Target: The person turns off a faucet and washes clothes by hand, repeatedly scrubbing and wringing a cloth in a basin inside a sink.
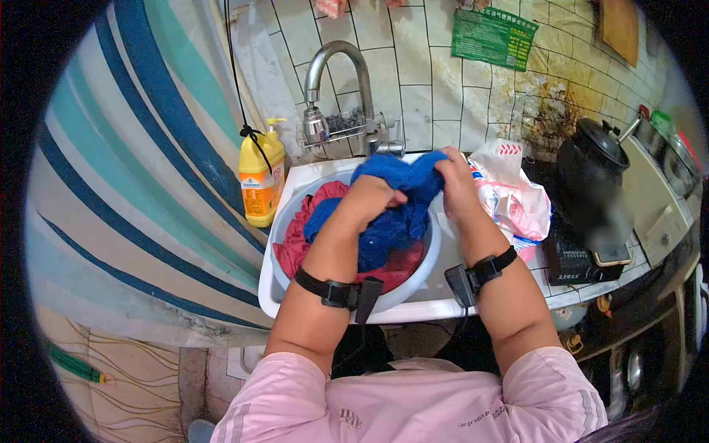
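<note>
Blue cloth (391, 229) lies bunched in a light blue basin (436, 244), its upper part raised at the back rim. My left hand (375, 201) is closed on the cloth over the middle of the basin. At the right rim, my right hand (456, 181) grips a raised end of the same cloth between thumb and fingers. Red cloth (292, 247) shows around the blue one, at the left and at the front. The basin sits in a white sink (269, 292).
Behind the basin stands a chrome faucet (363, 74) with a wire rack (347, 133). A yellow bottle (261, 181) is at the left. To the right are a plastic package (517, 196), a stove (576, 262), a black pot (594, 151) and a phone (611, 256).
</note>
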Motion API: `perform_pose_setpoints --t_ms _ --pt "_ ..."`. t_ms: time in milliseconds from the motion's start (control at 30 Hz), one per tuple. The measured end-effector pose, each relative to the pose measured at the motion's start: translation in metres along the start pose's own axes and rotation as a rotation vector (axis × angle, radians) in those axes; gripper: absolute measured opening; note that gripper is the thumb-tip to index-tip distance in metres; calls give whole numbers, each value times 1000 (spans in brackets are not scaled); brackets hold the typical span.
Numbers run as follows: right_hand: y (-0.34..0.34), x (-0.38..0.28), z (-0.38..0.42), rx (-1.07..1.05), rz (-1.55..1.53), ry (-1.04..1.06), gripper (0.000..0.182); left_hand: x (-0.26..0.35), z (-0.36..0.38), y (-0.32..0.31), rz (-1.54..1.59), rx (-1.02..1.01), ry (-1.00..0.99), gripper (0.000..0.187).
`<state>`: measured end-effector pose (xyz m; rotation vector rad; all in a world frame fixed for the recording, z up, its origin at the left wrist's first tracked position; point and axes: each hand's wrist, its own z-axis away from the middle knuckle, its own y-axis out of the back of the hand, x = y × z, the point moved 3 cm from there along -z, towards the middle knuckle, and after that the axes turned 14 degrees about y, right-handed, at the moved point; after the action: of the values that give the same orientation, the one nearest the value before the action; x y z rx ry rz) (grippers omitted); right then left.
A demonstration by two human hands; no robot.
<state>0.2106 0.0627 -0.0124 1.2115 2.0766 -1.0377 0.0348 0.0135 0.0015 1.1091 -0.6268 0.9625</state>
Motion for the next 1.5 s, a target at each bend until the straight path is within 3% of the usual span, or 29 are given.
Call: perform_pose_setpoints --t_ms 33,100,167,200,233,300,467,733,867,933,1067,1133,1167,1233,1267,1300,1367,1433,1500 --pt "4 2 0 -120 406 -17 13 -1 3 5 1 -3 2 28" --pt "1 4 6 -150 517 -45 18 -5 6 15 281 31 3 14" --pt "-18 0 15 -509 543 120 28 -2 6 16 298 96 -66 14" --pt "-26 -2 18 -736 628 97 37 0 7 18 380 186 -127 15" --pt "-30 -6 20 -742 630 93 37 1 8 20 463 277 -186 16" --pt "-39 -1 34 -1166 964 -92 42 -2 2 23 488 301 -201 16" --pt "-48 -5 42 -1150 1048 -62 39 -6 -5 25 538 320 -227 16" --pt "-60 3 56 -1575 1405 -195 53 -10 -12 20 536 272 -228 13" --pt "-68 18 59 -1610 1473 -228 54 -10 -13 17 513 272 -210 12" --pt "-71 19 58 -1688 1442 -340 53 -8 -10 15 487 266 -211 12" --pt "-56 15 52 -1610 1272 -269 49 -4 -4 9 453 213 -205 14" --pt "-42 17 44 -1300 864 -170 41 -4 -6 7 454 180 -221 14" --pt "-33 20 41 -1301 865 -172 41 -4 -7 5 455 147 -235 14" --pt "-27 11 27 -938 645 -111 35 -8 -12 0 426 131 -229 18" --pt "-20 12 28 -652 233 -428 33 -9 -15 -3 392 115 -225 23" --pt "-20 9 27 -649 232 -429 33 -8 -14 -4 389 112 -224 23" --pt "-13 5 16 -274 11 -455 26 -9 -15 -7 198 71 -113 37" --pt "-10 8 9 -177 -43 -429 22 0 5 -12 128 17 -144 39" --pt "0 11 3 91 -188 -362 24 1 10 -15 61 -36 -175 42"
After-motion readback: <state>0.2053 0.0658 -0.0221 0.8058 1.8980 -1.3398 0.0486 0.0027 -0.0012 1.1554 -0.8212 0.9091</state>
